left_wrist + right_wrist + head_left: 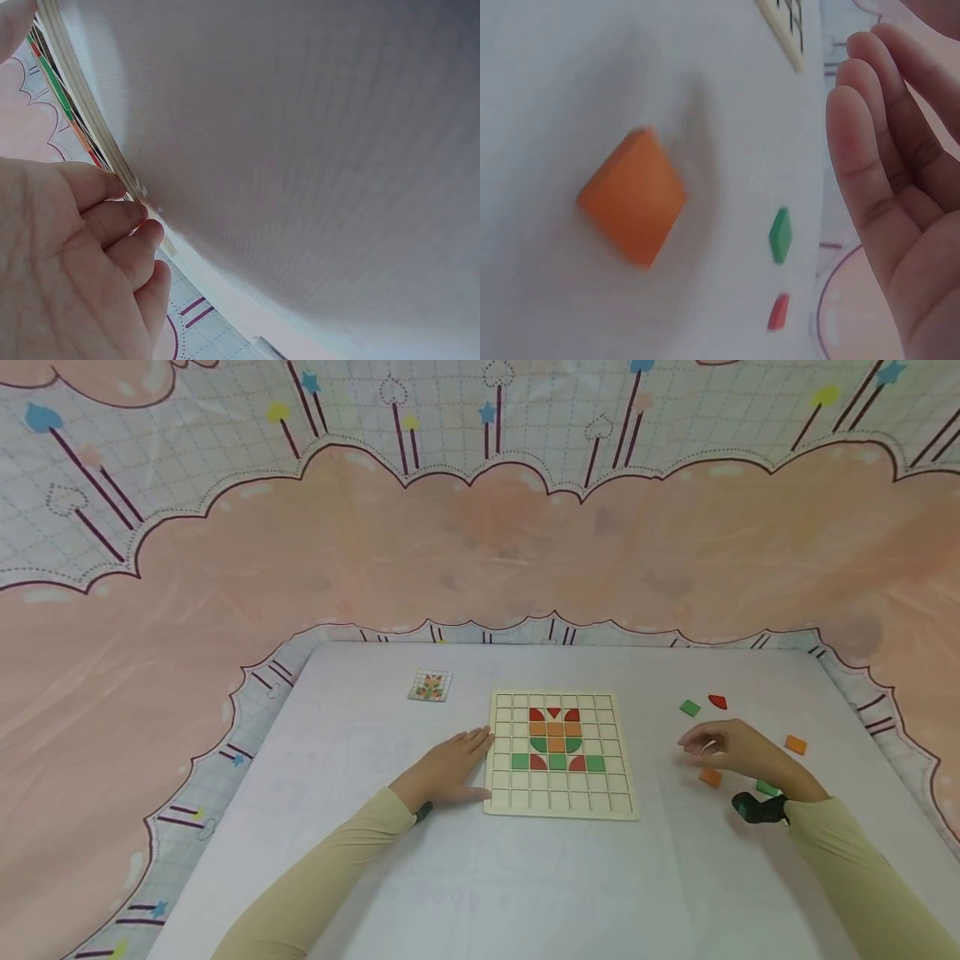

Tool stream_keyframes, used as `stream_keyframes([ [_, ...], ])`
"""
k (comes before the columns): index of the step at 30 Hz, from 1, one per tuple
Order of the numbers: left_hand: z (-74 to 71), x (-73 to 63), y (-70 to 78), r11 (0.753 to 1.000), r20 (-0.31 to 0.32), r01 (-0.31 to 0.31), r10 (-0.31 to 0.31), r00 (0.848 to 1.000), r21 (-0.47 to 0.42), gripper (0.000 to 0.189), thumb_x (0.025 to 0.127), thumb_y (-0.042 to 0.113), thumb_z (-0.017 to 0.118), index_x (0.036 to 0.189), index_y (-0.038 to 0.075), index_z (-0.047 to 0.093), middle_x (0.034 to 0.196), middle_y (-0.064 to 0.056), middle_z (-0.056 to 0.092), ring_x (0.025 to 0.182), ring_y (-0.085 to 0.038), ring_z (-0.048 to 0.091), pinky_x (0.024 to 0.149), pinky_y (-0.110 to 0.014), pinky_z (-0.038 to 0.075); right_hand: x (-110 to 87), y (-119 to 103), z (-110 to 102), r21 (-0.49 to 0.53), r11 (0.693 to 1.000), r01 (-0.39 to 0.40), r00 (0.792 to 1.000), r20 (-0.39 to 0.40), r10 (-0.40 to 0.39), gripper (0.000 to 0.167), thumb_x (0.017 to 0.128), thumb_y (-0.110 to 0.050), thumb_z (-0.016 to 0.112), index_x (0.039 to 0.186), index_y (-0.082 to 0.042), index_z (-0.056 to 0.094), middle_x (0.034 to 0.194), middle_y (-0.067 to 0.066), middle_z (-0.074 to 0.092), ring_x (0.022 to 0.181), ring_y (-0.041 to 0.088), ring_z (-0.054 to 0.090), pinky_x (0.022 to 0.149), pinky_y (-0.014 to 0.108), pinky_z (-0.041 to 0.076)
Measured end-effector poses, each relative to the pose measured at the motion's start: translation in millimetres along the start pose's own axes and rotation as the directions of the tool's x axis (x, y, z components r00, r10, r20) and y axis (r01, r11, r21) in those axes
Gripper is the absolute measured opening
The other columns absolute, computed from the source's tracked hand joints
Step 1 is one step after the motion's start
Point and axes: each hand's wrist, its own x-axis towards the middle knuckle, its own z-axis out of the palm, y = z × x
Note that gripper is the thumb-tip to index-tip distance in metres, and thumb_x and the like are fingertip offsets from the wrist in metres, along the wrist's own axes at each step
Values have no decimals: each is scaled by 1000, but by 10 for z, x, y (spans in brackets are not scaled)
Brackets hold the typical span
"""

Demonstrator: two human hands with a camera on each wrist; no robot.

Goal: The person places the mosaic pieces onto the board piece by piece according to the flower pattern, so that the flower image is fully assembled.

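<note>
Pale-wood grid board [558, 800] looks mostly patterned to me, flat red, green, orange tiles [796, 744] unplaced on its right, left hand [450, 768] spread, right hand [735, 747] half-curled.

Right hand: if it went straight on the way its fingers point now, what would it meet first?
Probably the right edge of the flat, cream-coloured gridded board, with only white tabletop showing between. But the right hand seems raised, so it might pass above; depth is unclear.
</note>
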Motion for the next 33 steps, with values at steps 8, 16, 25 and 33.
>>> stream_keyframes([
  [8,6,9,-4,1000,-2,10,-10,1000,-3,91,87,64,47,151,6,16,158,-9,15,147,-21,16,121,-33,19,-164,194,-133,63,997,-48,998,-28,50,28,80,-9,72,103,6,66,92,11,68,76,-8,55,69,11,52],
  [16,-8,2,2,1000,6,14,-14,1000,-7,91,87,64,46,151,6,16,159,-9,14,147,-21,15,121,-34,18,-71,367,-302,43,980,-194,980,-33,195,32,86,-15,67,112,4,63,110,24,65,81,-14,50,70,10,51],
  [25,-23,-22,16,1000,14,7,-7,1000,-30,91,88,63,47,151,5,16,158,-10,14,147,-22,16,121,-35,18,189,603,-239,54,981,-185,976,-108,190,38,87,-20,67,113,7,61,103,20,66,78,-15,50,68,10,48],
  [33,-31,-23,10,1000,19,12,-12,1000,-26,91,88,63,47,151,5,15,159,-10,14,147,-22,15,121,-34,17,334,775,-175,112,952,-284,951,-94,295,54,84,-30,71,118,8,56,107,20,64,78,-10,51,68,9,48],
])
